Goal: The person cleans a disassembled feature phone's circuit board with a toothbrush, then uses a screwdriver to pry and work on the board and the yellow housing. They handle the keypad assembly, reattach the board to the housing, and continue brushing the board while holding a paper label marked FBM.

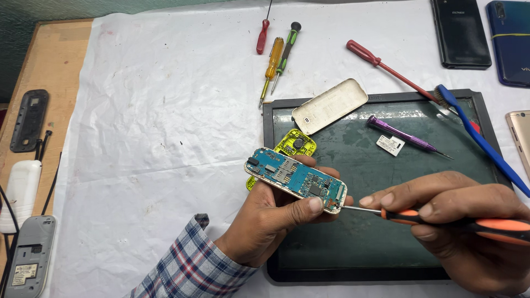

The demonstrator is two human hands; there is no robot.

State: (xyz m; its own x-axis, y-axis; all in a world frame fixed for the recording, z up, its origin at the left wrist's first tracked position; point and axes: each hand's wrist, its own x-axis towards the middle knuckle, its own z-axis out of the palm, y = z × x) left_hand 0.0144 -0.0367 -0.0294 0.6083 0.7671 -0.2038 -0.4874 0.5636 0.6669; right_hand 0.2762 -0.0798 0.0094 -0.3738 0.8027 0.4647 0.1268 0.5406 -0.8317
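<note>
Blue circuit board (296, 179), long axis left-right, slightly tilted.

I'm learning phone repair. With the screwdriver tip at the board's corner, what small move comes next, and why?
Probably a gentle pry: the left hand steadies the blue circuit board, and the right hand holds the orange screwdriver with its tip at the board's corner edge.

A wooden tabletop (52, 60) shows bare along the left edge, while a crumpled white sheet (165, 110), marked with small dark specks, covers most of it. A dark green textured wall (83, 8) runs behind. Light falls even and bright, with soft shadows.
</note>
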